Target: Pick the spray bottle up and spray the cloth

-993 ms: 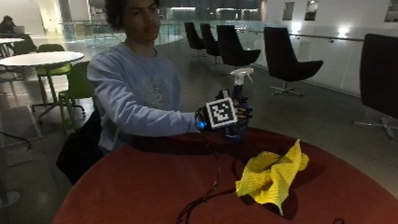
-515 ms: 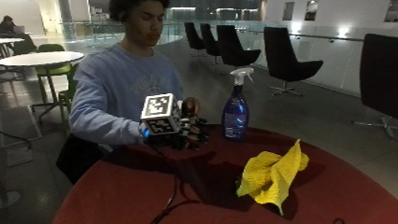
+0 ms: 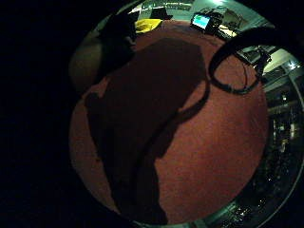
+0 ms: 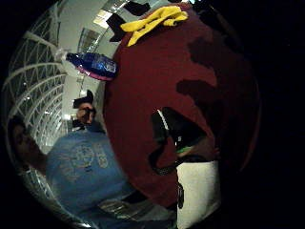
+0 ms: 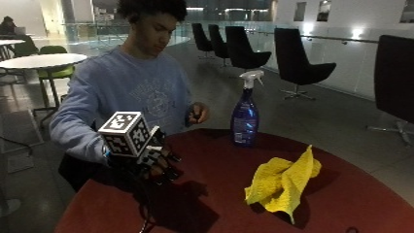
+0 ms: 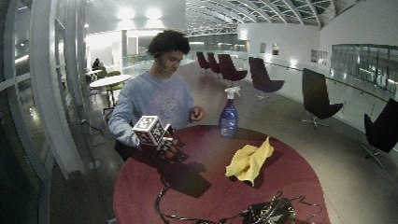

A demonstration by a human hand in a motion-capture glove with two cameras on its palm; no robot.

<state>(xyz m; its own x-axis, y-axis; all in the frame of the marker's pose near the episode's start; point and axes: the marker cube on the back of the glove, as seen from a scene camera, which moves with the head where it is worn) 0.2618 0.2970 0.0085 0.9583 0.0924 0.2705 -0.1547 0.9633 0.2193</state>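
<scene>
The gloved right hand (image 5: 158,162) has left the spray bottle (image 5: 245,114), its fingers (image 5: 169,171) hanging loosely curled on nothing just above the red counter (image 5: 220,194). The bottle stands upright at the far edge, well apart, so the spraying looks finished. Only the outside views show the yellow cloth (image 5: 283,180) whole; the thumb-side palm view shows bottle and cloth, while the little-finger one shows only shadowed counter and a corner of cloth.

Round dark-red table (image 5: 213,194) fills the lower frame in the outside view. A tall blue spray bottle with a white trigger head (image 5: 245,116) stands upright near its far edge, centre frame. A crumpled yellow cloth (image 5: 281,182) lies lower right, well apart from it.
</scene>
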